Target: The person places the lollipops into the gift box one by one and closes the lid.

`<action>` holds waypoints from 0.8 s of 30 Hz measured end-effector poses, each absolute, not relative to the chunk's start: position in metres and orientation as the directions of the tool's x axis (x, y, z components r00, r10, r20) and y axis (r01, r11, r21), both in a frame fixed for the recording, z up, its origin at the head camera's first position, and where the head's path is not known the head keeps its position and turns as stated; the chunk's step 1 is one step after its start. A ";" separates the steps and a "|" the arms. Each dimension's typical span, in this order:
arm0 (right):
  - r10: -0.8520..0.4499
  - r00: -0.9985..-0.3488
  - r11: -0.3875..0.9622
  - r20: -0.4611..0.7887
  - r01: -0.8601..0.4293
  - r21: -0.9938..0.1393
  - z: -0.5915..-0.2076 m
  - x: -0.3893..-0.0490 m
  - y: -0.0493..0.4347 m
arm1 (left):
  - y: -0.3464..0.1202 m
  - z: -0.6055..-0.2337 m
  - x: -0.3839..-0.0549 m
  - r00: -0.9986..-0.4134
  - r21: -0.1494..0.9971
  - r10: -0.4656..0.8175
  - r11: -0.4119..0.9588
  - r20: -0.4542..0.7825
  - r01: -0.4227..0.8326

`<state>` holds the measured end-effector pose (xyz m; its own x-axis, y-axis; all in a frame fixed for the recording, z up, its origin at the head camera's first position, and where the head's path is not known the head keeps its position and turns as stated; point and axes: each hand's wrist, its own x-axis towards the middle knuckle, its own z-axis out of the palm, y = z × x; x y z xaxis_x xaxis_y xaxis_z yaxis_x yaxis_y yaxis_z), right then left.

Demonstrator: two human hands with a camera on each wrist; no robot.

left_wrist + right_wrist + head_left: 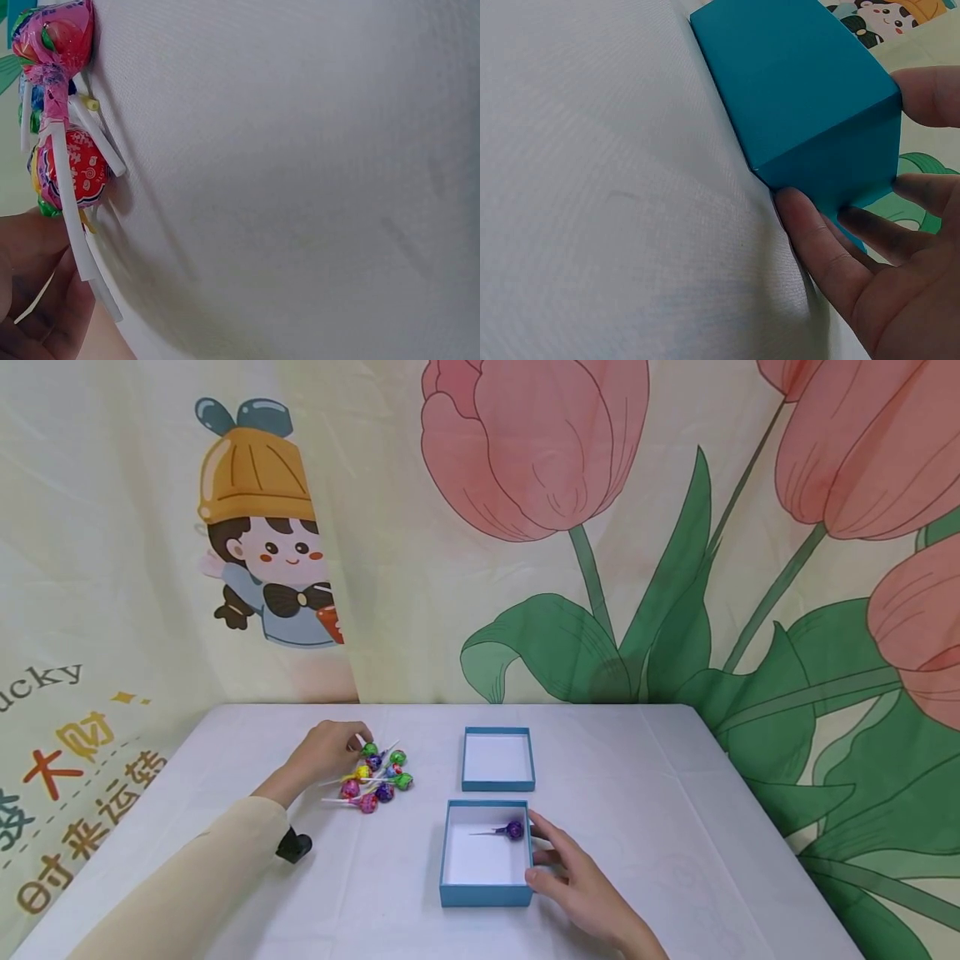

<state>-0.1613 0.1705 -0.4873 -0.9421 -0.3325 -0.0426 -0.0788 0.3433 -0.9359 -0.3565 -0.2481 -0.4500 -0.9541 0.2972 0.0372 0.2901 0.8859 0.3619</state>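
Observation:
Several lollipops in bright wrappers lie in a loose heap on the left of the table, among them a pink lollipop [367, 802] and a red-and-pink lollipop [77, 169]. At the heap's far edge my left hand [330, 752] pinches a green lollipop [369, 749]; its fingertips are partly hidden in the left wrist view. A blue open-topped box [486, 896] stands in front, holding one purple lollipop [513, 831] near its right wall. My right hand [573, 877] rests against that wall from outside, fingers extended and spread along it, thumb towards the near corner.
Behind the box lies a matching shallow blue lid [498, 786], its white inside facing up. A white cloth [637, 777] covers the table. A printed curtain [397, 568] hangs behind the far edge. A black device [293, 846] sits at my left wrist.

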 end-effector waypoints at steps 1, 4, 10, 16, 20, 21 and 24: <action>-0.332 -0.942 0.344 -0.043 -0.079 -0.936 -0.487 -0.161 0.170 | -0.248 -0.450 -0.356 -0.954 0.363 0.297 0.886 0.037 0.289; -0.327 -0.944 0.349 -0.047 -0.074 -0.934 -0.486 -0.161 0.170 | -0.249 -0.450 -0.357 -0.955 0.363 0.293 0.887 0.034 0.285; -0.315 -0.947 0.370 -0.063 -0.061 -0.927 -0.485 -0.161 0.169 | -0.251 -0.450 -0.358 -0.953 0.368 0.302 0.883 0.033 0.292; -0.318 -0.946 0.358 -0.059 -0.062 -0.932 -0.485 -0.161 0.169 | -0.254 -0.454 -0.359 -0.943 0.348 0.329 0.879 0.056 0.327; -0.322 -0.945 0.347 -0.060 -0.059 -0.936 -0.486 -0.161 0.169 | -0.255 -0.454 -0.359 -0.942 0.349 0.329 0.877 0.062 0.329; -0.322 -0.945 0.346 -0.058 -0.060 -0.936 -0.486 -0.161 0.169 | -0.255 -0.454 -0.358 -0.944 0.349 0.325 0.879 0.062 0.326; -0.324 -0.945 0.347 -0.053 -0.066 -0.936 -0.486 -0.162 0.170 | -0.255 -0.452 -0.358 -0.947 0.352 0.314 0.881 0.065 0.316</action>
<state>-0.1616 0.1698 -0.4859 -0.9447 -0.3236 -0.0531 -0.0661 0.3465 -0.9357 -0.3580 -0.2548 -0.4522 -0.9472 0.3141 0.0645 0.3161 0.8810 0.3520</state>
